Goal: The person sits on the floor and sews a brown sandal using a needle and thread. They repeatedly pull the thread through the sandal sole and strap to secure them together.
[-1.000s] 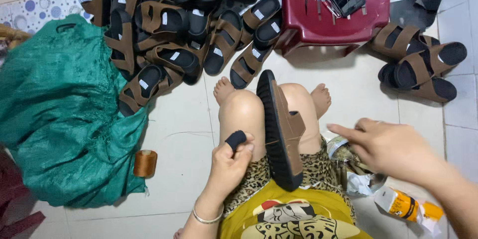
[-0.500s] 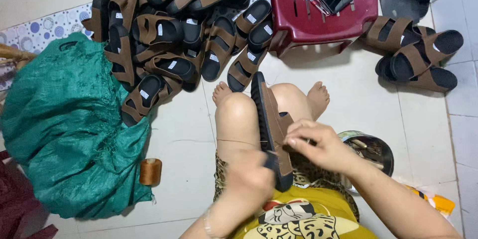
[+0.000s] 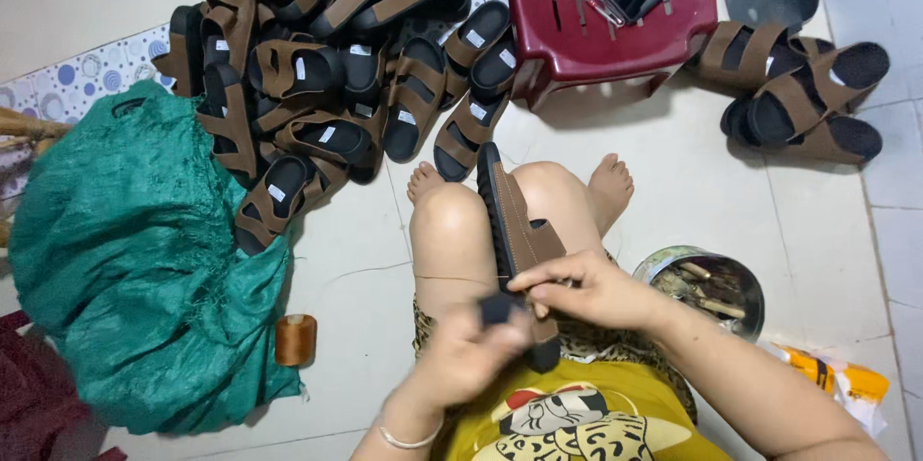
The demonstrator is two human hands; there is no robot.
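Biggest thing in the frame is the green woven sack (image 3: 135,269) slumped over the left side, floppy and light by the look of it. Right above it, upper middle, sits the heap of brown sandals (image 3: 327,86), and a smaller cluster of sandals (image 3: 798,96) lies at upper right next to the dark red plastic stool (image 3: 606,19).

The one being worked on is the brown sandal (image 3: 514,230), standing on edge between the knees, dead centre, toe pointing toward the stool. I'd guess it's light, with a thick rubbery sole that's stiff enough to stay up on its side, while the straps look soft and bendy. Best place to grab seems to be the sole edge near the heel, since the straps would just fold.

The right hand (image 3: 591,290) has its fingers pressed together on the strap area. The left hand (image 3: 471,355) pinches a small dark piece (image 3: 502,307), pretty blurred, so I can't tell what it is.

Hard to make out: the sandal's heel end is hidden behind both hands. The metal tin (image 3: 716,288) at right holds bits too small to identify. An orange thread spool (image 3: 295,339) stands on the floor by the sack, and a yellow package (image 3: 836,379) is cut off at lower right.
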